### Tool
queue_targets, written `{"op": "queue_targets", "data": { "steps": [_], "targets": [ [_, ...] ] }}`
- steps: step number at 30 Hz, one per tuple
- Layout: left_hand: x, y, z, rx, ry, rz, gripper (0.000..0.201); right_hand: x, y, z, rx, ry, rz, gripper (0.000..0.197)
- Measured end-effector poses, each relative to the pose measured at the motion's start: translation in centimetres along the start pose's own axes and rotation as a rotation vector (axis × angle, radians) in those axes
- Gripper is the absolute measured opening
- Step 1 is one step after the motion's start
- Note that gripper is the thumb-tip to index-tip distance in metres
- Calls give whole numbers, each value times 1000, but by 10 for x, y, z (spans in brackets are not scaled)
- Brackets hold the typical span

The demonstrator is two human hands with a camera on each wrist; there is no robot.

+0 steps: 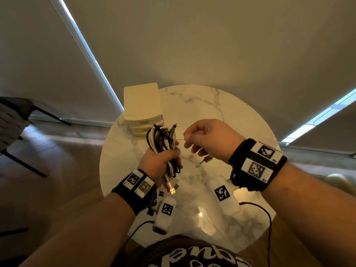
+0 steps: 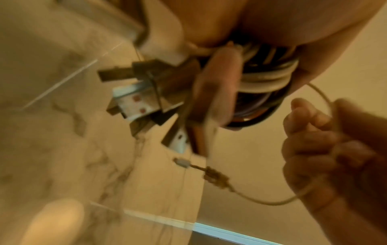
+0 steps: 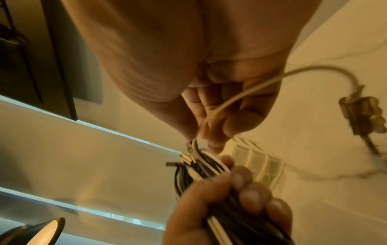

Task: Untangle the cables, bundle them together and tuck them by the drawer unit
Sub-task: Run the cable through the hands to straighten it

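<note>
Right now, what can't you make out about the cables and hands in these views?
- Cable bundle: head view, middle hidden by left hand; cable count unclear.
- Thin white cable: where it joins the bundle is blurred in both wrist views.
- Its dangling connector: type unreadable, motion blur.
- Drawer unit: lower drawers hidden behind bundle.
- Right hand: fingertip grip too small in head view.

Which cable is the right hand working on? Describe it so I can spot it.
Over the round marble table, the left hand grips a bundle of cables. The thin pale cable runs from it through the right hand, alone outside the bundle.
</note>
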State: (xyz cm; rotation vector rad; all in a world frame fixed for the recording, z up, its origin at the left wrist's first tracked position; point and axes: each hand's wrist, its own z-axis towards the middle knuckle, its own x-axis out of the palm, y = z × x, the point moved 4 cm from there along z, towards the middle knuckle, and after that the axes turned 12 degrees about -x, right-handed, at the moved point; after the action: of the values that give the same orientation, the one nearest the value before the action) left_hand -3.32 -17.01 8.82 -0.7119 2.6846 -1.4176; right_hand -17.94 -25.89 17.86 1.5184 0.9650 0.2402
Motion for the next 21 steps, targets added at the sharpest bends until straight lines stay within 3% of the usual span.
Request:
{"op": "queue_targets", "data": {
  "steps": [6,9,12,16,18,21],
  "targets": [
    [22,-3,-10,-5,148,-155,18,18,7,0,-216,-256,-62,6],
    [26,-2,-15,29,187,-148,18,26,4,-3,-260,-301,-96,29],
    [26,-5,-18,48,225,-98,19,28,-3,-4,-208,-302,-125,53],
    [27,-8,-19,105,211,-78,23,28,-19,6,-17,-225,-106,71],
    [26,-9,-19,123,166,-85,18,31,-24,7,29,-153,-43,73],
    [23,-10,-18,63,104,-219,11,33,-29,3,-21,-89,69,70]
  ]
}}
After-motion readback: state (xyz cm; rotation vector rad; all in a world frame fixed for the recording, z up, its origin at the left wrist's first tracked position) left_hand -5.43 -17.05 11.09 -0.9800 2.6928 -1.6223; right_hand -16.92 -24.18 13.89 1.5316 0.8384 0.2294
